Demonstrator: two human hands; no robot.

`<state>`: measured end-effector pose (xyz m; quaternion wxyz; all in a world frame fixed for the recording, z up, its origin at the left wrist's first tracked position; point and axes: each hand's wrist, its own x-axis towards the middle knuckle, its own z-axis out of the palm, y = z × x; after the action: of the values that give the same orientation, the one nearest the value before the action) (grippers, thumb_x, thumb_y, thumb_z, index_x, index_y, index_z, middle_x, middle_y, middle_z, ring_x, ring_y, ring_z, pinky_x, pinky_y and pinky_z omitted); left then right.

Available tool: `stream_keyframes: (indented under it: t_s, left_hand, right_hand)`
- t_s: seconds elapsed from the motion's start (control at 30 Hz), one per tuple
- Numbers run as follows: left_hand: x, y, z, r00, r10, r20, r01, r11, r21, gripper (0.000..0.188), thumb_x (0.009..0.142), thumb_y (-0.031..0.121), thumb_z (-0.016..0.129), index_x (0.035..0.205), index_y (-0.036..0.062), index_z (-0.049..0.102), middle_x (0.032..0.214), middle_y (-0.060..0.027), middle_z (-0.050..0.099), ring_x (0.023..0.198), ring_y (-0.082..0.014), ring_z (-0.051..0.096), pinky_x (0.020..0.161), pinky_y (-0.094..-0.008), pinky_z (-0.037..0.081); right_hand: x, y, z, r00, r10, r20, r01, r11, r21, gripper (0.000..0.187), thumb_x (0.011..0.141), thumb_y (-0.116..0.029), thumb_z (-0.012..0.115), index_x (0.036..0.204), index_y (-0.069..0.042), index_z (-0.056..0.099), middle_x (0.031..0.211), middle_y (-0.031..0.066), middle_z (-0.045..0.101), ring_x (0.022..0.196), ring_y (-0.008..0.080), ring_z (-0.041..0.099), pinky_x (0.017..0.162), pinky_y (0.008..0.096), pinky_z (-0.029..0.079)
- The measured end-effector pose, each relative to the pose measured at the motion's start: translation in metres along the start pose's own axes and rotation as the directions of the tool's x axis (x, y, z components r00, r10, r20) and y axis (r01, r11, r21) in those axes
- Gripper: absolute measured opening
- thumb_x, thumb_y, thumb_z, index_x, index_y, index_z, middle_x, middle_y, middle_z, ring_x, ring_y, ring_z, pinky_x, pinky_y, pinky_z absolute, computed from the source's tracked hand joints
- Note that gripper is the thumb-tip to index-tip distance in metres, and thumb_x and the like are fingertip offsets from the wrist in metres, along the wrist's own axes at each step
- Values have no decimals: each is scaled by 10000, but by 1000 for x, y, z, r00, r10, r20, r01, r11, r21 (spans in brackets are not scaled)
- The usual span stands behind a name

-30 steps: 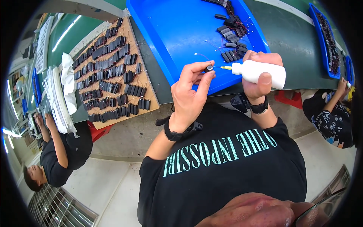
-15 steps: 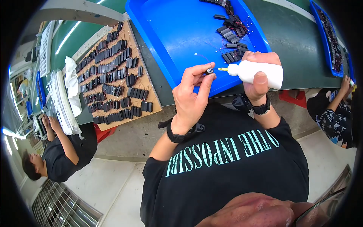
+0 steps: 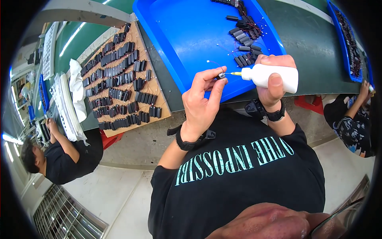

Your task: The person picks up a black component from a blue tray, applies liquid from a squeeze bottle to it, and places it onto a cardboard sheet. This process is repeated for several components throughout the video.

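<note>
Between thumb and fingertips, my left hand pinches a small black block-shaped part with a thin wire trailing from it toward the tray. My right hand is wrapped round a white squeeze bottle, held on its side. Its fine needle tip points left and meets, or nearly meets, the end of the black part. Both hands are over the near edge of a blue tray. Several similar black parts with wires lie along the tray's right side.
Left of the tray, a brown board carries rows of black wired parts. White sheets are stacked beyond it on the green table. A co-worker sits at the left, another at the right near a second blue tray.
My hands, the black part and the bottle have hardly moved. The co-worker at the left has shifted head and arms slightly toward the table.
</note>
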<state>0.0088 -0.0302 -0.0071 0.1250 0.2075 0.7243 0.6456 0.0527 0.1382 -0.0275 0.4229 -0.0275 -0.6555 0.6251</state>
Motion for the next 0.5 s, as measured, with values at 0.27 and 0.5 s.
stream_keyframes:
  t_s: [0.27,0.5]
  left_hand:
    - [-1,0,-1,999,14,45,-16,999,38,156,922,-5,567,1064,-39,512,1107,-161,662,863,-160,684,727,-243,551]
    - [-1,-2,-1,998,27,50,-28,999,31,157,919,-11,567,1063,-39,510,1111,-170,659,862,-165,686,730,-242,550]
  right_hand:
    - [0,3,-5,999,20,-26,-18,998,55,366,817,-345,625,862,17,634,830,114,635,696,165,612,623,272,493]
    - [1,-3,0,998,69,-9,-68,997,28,408,832,-408,621,927,-21,533,755,65,529,568,135,468,574,304,403]
